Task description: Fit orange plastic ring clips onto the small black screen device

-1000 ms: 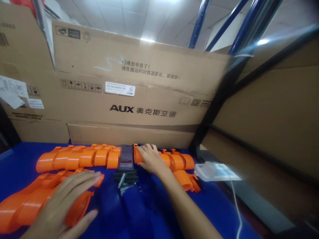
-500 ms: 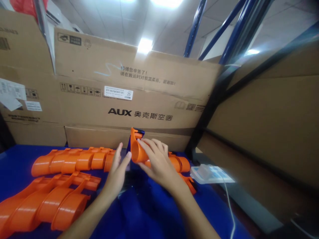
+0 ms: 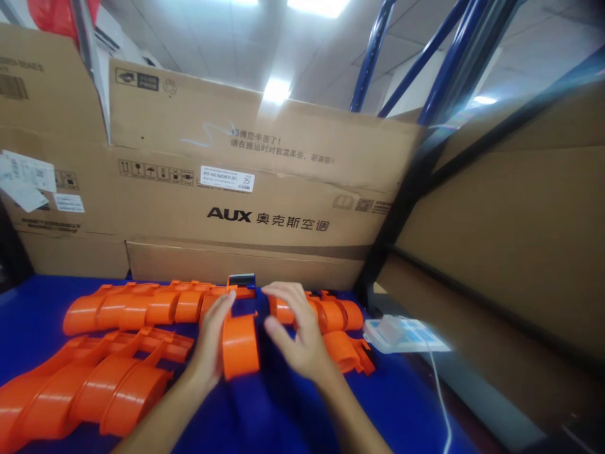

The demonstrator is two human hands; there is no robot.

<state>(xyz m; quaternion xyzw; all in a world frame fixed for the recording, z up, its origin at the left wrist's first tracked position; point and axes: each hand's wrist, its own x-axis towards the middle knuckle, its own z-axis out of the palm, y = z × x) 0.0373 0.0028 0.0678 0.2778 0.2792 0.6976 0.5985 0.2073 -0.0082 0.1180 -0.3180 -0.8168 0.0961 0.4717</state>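
Note:
My left hand (image 3: 208, 345) grips an orange curved plastic piece (image 3: 240, 345) by its left side and holds it upright just above the blue table (image 3: 283, 416). My right hand (image 3: 297, 337) hovers right beside the piece with fingers and thumb spread, holding nothing. Behind my right hand lies a short row of the same orange pieces (image 3: 336, 313). The top of a dark phone (image 3: 241, 277) shows just behind the held piece.
Two long rows of nested orange pieces lie at the left, one at the back (image 3: 142, 306) and one nearer me (image 3: 85, 391). A white box with a cable (image 3: 401, 332) sits at the right. Large cardboard cartons (image 3: 236, 189) wall the back; a dark shelf post (image 3: 392, 243) stands right.
My right hand lifted an orange piece from the right row and brought it to the middle. My left hand came across and took it; the right hand has let go and opened.

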